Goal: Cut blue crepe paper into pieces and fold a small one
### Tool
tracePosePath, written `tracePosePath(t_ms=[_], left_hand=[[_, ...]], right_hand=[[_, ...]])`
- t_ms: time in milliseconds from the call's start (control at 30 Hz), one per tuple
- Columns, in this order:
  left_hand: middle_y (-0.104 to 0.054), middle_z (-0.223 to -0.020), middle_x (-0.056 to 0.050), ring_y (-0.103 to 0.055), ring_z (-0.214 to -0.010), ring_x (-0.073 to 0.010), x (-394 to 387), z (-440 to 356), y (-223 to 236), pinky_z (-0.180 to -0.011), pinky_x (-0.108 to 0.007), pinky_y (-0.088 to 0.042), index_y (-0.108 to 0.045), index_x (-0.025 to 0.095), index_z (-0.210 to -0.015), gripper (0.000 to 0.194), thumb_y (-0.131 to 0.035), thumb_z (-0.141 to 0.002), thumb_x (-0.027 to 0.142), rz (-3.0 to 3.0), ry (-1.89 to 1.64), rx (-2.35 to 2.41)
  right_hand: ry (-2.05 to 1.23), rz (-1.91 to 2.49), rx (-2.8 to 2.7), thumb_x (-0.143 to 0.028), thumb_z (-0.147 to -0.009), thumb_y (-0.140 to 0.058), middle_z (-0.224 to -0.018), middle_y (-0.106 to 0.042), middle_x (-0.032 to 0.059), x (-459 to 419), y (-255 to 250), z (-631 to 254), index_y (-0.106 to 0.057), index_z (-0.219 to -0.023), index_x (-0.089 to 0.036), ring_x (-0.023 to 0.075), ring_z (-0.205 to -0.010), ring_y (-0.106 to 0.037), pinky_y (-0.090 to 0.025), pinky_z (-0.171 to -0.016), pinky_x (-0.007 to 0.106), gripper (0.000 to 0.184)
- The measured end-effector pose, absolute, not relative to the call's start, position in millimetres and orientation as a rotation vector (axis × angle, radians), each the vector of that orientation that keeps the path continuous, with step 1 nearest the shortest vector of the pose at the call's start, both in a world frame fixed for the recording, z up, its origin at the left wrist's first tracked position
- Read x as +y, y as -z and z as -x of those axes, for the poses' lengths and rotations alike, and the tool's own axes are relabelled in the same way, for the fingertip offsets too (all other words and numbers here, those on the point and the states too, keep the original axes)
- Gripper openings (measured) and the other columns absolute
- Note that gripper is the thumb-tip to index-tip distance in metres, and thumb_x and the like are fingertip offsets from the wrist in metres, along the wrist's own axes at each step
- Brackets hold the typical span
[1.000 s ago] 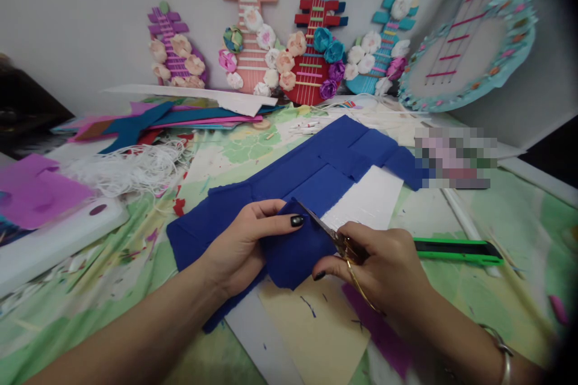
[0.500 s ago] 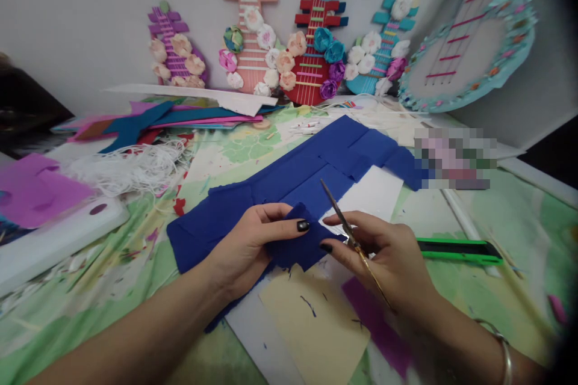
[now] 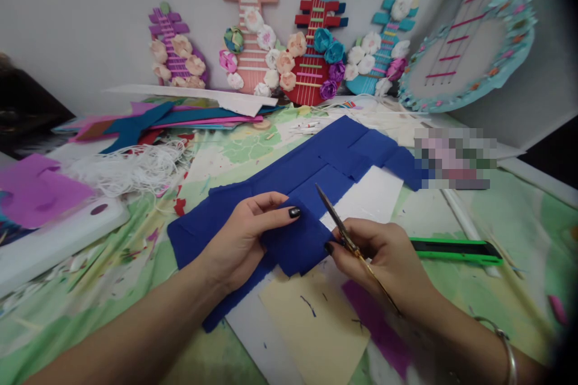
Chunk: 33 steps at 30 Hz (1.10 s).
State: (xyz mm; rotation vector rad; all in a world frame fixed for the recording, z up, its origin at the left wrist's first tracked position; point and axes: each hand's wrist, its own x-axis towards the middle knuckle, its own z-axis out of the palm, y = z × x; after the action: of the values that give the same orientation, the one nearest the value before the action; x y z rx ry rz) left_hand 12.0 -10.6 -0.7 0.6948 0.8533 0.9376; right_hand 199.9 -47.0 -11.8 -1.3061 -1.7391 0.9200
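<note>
Between the thumb and fingers of my left hand (image 3: 253,231) is a small blue crepe paper piece (image 3: 298,237), spread fairly flat. My right hand (image 3: 379,255) grips slim scissors (image 3: 334,213) with gold-coloured handles, their closed-looking blades pointing up and away to the left. Its thumb and forefinger are at the right edge of the blue piece. Behind and beneath my hands lies a large blue crepe paper sheet (image 3: 266,177), folded in layers. Cream card (image 3: 316,325) and white card (image 3: 374,195) lie on the table around it.
A green-edged cutter (image 3: 456,251) lies to the right. On the left are a white glue gun-like body (image 3: 63,240), tangled white string (image 3: 130,168) and purple paper (image 3: 43,189). Decorated paper lutes, among them a red one (image 3: 311,81), lean against the back wall.
The small blue piece has gone from crumpled to flatter and wider. My left thumb has moved slightly up and left; my right hand with the scissors has shifted slightly down and right.
</note>
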Motion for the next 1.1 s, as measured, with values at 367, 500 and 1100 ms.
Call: tracePosePath(t_ms=[367, 500, 1100], left_hand=[[-0.070, -0.070, -0.001, -0.062, -0.059, -0.0088, -13, -13, -1, -0.056, -0.017, -0.049, -0.066, 0.014, -0.075, 0.020, -0.081, -0.063, 0.018, -0.755, -0.960, 0.866], [-0.071, -0.073, -0.003, -0.064, -0.061, -0.0101, -14, -14, 1, -0.059, -0.018, -0.052, -0.067, 0.013, -0.076, 0.019, -0.081, -0.064, 0.019, -0.783, -0.945, 0.877], [-0.072, -0.072, -0.003, -0.064, -0.062, -0.0100, -15, -17, 4, -0.059, -0.017, -0.051, -0.070, 0.012, -0.075, 0.019, -0.081, -0.061, 0.016, -0.751, -0.957, 0.909]], right_hand=[[-0.464, 1.389, -1.992, -0.037, -0.076, -0.066, -0.050, -0.035, -0.0085, -49, 12, -199, -0.042, -0.064, -0.019, 0.0060, -0.044, -0.031, -0.024, -0.044, 0.018, 0.032], [-0.334, 1.368, -2.050, -0.039, -0.077, -0.065, -0.050, -0.036, -0.0083, -49, 18, -201, -0.041, -0.065, -0.019, 0.0061, -0.043, -0.031, -0.024, -0.045, 0.019, 0.034], [-0.109, 1.327, -2.050, -0.040, -0.081, -0.064, -0.048, -0.042, -0.0075, -49, 27, -203, -0.047, -0.066, -0.019, 0.0066, -0.041, -0.037, -0.026, -0.044, 0.020, 0.031]])
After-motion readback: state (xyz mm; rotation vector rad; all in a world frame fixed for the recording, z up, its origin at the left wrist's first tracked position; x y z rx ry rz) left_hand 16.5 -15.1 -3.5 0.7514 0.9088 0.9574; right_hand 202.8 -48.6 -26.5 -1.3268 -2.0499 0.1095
